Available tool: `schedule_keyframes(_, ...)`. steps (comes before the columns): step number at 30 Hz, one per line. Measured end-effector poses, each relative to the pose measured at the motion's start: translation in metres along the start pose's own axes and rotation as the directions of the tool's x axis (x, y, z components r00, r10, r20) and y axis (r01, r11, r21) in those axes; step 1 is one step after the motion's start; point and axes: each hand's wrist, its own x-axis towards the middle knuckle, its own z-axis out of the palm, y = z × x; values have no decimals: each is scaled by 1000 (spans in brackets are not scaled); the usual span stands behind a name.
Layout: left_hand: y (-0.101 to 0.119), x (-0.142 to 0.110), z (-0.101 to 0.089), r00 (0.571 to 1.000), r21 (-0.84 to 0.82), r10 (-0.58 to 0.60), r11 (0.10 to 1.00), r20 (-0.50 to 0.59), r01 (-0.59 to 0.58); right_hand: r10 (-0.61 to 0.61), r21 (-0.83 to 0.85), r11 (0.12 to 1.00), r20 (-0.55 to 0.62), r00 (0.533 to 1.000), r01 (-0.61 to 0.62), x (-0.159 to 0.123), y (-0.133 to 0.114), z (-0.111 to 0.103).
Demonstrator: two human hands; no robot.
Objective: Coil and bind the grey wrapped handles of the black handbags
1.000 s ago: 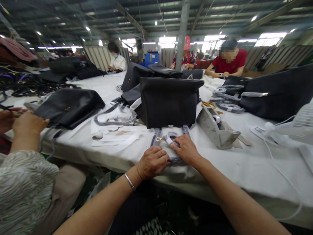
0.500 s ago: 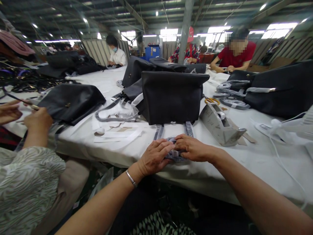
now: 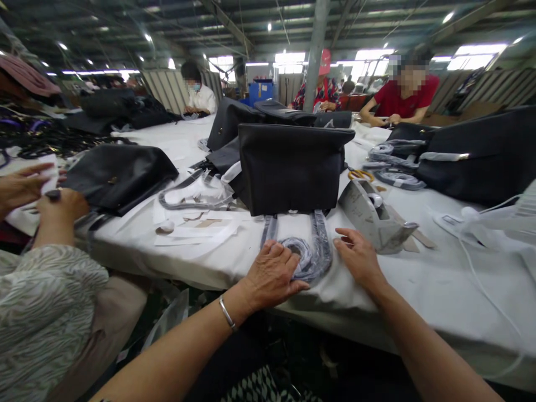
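Note:
On the table's front edge lies a strap wound into a flat coil [image 3: 302, 254], covered in clear plastic wrap. My left hand [image 3: 272, 274] is pressed over the coil's left side, fingers curled onto it and thumb along its front. Apart from the coil, my right hand [image 3: 358, 257] hovers to its right, fingers stretched out and holding nothing. Right beside those fingers stands a grey tape dispenser [image 3: 360, 215]. Behind the coil a black bag [image 3: 291, 170] stands upright, and the wrapped strap loop comes out from under it.
Paper strips [image 3: 195, 231] lie left of the coil. Yellow-handled scissors [image 3: 360, 175] sit behind the dispenser. More black bags [image 3: 481, 151] stand at the right. A co-worker's hands [image 3: 58, 204] handle a white piece at the left. A white cord [image 3: 486, 290] runs down the right.
My right hand has let go of the coil and moved right, towards the tape dispenser. My left hand stays on the coil. The co-worker at the left now has a white piece in hand.

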Motion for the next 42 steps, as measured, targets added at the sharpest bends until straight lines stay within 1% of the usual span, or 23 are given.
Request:
schedule_keyframes(2,3,2,4,999,39,24,999,-38,-23,93,-164,983,90,992,-77,21,-4,1)
schedule_keyframes(5,5,4,6,997,53,60,997,-44,-58,199,-391,915,228,953,-98,47,-21,9)
schedule_keyframes(8,7,4,3,999,23,33,999,-8,-33,262,-498,861,264,928,-102,61,-35,21)
schedule_keyframes(11,7,5,3,1000,-16,27,1000,-7,-27,267,-511,853,252,930,-107,66,-38,32)
schedule_keyframes(14,3,6,4,997,-29,76,997,-34,-77,261,-506,856,240,935,-109,68,-33,38)
schedule_keyframes(18,-2,10,5,992,-5,123,992,-37,-123,223,-471,877,212,952,-100,69,-26,38)
schedule_keyframes(22,-4,10,6,989,-14,126,992,-76,-128,194,-420,902,191,962,-99,71,-19,35)
schedule_keyframes(26,-4,8,9,984,-33,134,990,-118,-139,199,-401,909,189,962,-109,82,-13,39)
schedule_keyframes(28,-5,8,11,983,-40,141,988,-117,-147,211,-417,901,173,962,-122,87,-12,42)
schedule_keyframes(31,-6,8,12,984,-34,146,988,-102,-150,215,-441,888,142,966,-133,86,-19,41)
schedule_keyframes(32,-7,8,12,984,-31,149,988,-101,-153,197,-448,885,119,973,-124,84,-24,39)
schedule_keyframes(34,-7,8,12,982,-27,158,987,-105,-161,111,-459,885,57,992,-73,80,-40,34)
schedule_keyframes(35,-8,8,11,981,-28,162,986,-107,-166,66,-461,887,68,996,-28,78,-49,34)
schedule_keyframes(36,-8,8,11,980,-29,165,985,-108,-169,32,-455,890,130,991,31,77,-60,36)
schedule_keyframes(37,-8,8,10,980,-29,169,985,-106,-173,15,-440,894,232,973,91,77,-71,40)
schedule_keyframes(38,-8,8,10,979,-29,172,984,-105,-176,16,-415,899,355,935,142,77,-82,47)
schedule_keyframes(39,-8,8,10,979,-29,177,983,-103,-181,32,-390,904,470,882,176,78,-92,56)
schedule_keyframes(40,-8,8,10,978,-29,183,982,-104,-187,44,-374,906,552,833,200,79,-100,66)
schedule_keyframes(41,-8,8,11,976,-30,190,980,-109,-195,52,-370,904,593,803,215,80,-107,77)
schedule_keyframes(42,-8,7,12,973,-31,197,979,-120,-202,61,-381,898,604,795,221,81,-112,87)
